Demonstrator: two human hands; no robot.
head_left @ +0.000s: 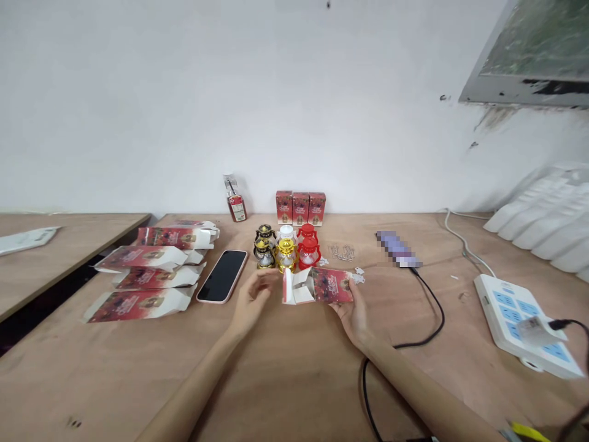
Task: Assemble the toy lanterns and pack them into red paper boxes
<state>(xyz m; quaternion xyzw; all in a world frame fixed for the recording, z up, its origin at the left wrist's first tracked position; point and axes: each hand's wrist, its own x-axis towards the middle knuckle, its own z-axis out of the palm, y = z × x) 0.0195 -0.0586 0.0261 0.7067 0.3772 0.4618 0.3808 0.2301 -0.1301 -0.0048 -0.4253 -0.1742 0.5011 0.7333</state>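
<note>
My right hand (353, 316) grips a red printed carton (333, 286) by its right end, holding it sideways above the table. The carton's white flaps (299, 288) stand open at the left end. Just left of these flaps is my left hand (252, 299), fingers loosely bent, thumb apart, with nothing visible in it. Behind the carton, small lanterns stand in two rows: dark bronze ones (265, 253), a gold one (286, 250), a white one (286, 232) and red ones (308, 250). Small metal hooks (343, 252) and white tags (359, 276) lie to their right.
Flattened red cartons (138, 304) overlap on the left beside a phone (223, 276). Three closed boxes (300, 209) and a bottle (237, 205) stand by the wall. At right are a cabled second phone (396, 248), a power strip (519, 319) and white stacked material (547, 215).
</note>
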